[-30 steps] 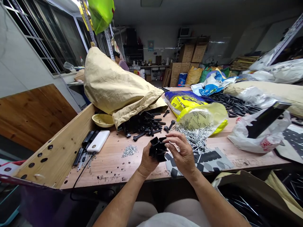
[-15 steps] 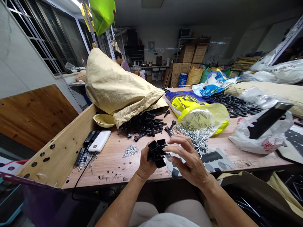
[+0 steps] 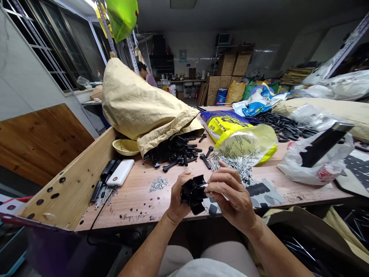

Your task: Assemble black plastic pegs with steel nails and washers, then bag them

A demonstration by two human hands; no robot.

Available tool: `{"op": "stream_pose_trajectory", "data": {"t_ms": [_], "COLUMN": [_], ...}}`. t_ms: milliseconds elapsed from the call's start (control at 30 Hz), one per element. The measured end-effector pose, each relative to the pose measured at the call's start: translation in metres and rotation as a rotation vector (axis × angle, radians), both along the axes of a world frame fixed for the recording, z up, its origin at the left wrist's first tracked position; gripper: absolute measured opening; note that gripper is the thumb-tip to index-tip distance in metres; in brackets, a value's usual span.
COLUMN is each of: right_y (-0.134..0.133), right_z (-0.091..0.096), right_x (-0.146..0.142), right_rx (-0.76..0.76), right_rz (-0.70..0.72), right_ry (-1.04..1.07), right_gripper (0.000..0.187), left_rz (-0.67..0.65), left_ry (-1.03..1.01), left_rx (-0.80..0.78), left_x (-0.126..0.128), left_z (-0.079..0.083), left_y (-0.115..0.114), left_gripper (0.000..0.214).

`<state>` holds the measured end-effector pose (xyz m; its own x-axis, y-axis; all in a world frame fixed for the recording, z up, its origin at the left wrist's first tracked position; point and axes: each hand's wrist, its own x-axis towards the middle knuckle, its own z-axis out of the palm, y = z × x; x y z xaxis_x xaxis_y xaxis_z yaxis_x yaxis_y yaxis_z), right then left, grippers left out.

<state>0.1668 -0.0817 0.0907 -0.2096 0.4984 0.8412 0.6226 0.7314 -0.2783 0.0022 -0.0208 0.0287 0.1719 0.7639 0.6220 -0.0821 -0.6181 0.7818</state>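
My left hand is closed around a cluster of black plastic clip-like parts with curved, open ends facing right. My right hand comes up to those ends with thumb and forefinger pinched together. Something small and pale shows at its fingertips, too small to name. Behind the hands, long thin silvery screws spill out of a yellow plastic bag. Small metal nuts lie in a little heap left of my left hand. Black plastic pieces pour from a large tan sack.
A white power bank with a cable lies beside black parts and rods at the left, near a wooden side board. A yellow dish stands behind it. On the right is a white plastic bag. A person is in the background.
My right hand has moved in to the black parts, its spread fingers now drawn into a pinch. The left hand has turned the cluster slightly and still holds it.
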Motion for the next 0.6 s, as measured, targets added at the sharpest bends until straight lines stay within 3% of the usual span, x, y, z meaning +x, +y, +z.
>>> {"op": "stream_pose_trajectory", "data": {"t_ms": [300,600], "right_y": [-0.0052,-0.0037], "right_z": [-0.0038,-0.0035], "right_x": [-0.0003,0.0033], "right_rx": [0.060,0.000], "right_rz": [-0.045,-0.029], "right_ry": [-0.072,-0.087], "right_gripper": [0.024,0.019], "left_rz": [0.000,-0.007], "left_ry": [-0.009,-0.010], "left_rx": [-0.087,-0.105], "left_x": [0.0026,0.0031], "left_z": [-0.0009,-0.0067], "left_y": [-0.0061,-0.0064], "left_gripper": [0.029,0.030]}}
